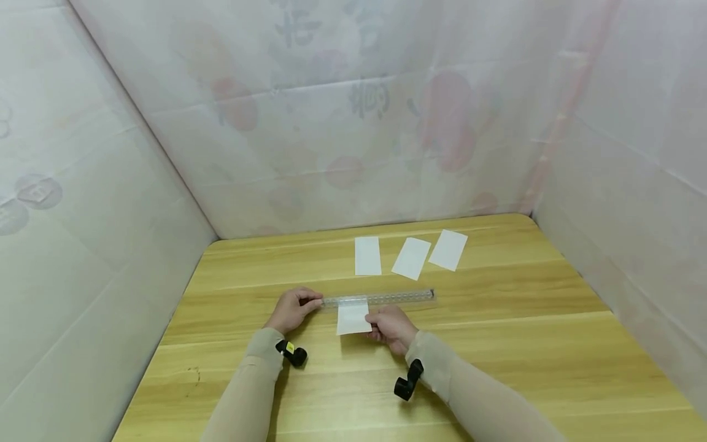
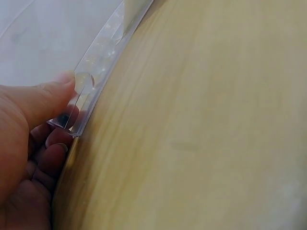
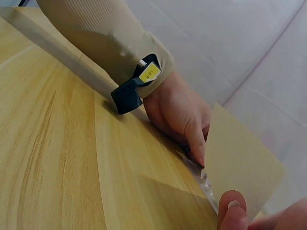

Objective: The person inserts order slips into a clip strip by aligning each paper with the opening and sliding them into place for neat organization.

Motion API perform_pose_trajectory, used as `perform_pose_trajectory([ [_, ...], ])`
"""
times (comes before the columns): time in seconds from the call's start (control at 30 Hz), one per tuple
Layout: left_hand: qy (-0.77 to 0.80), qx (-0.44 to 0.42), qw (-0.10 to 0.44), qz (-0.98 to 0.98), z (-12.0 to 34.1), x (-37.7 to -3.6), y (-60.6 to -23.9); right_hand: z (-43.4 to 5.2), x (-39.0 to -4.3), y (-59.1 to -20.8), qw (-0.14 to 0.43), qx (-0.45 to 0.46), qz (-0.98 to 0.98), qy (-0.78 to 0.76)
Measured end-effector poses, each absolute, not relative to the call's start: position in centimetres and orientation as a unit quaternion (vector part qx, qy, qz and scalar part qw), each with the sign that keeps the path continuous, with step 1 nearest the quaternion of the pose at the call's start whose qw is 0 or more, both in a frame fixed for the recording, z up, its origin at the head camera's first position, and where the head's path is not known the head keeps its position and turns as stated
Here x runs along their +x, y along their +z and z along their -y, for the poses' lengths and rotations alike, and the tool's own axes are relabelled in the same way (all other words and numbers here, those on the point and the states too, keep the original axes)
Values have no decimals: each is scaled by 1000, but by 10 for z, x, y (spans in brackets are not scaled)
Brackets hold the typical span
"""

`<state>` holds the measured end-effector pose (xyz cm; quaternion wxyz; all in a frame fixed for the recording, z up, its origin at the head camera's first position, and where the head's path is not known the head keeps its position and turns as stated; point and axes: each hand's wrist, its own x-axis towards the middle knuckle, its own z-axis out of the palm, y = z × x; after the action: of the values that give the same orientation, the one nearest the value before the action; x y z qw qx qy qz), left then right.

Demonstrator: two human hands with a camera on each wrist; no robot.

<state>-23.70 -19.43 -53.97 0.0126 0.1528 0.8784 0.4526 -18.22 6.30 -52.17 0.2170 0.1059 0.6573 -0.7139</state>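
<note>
Head view — the left hand (image 1: 291, 309) pinches a clear strip (image 1: 400, 297) by its end; the right hand (image 1: 393, 328), apart, grips a white card (image 1: 353, 319) — its far edge at the strip.

Your clear plastic strip (image 1: 400, 297) stretches from nine to three o'clock; your white rectangular card (image 1: 352, 318) overlaps its nine-o'clock half, extending toward six.

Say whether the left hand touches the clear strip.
Touching. The left wrist view shows the left hand pinching the clear strip at one end.
</note>
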Motion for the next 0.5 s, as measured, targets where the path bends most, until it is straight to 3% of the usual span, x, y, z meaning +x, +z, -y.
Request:
perform_pose_trajectory([
  [0.5,445,142,19,-884,194,-236,-537,-71,-182,-524,218,114,-653,-716],
])
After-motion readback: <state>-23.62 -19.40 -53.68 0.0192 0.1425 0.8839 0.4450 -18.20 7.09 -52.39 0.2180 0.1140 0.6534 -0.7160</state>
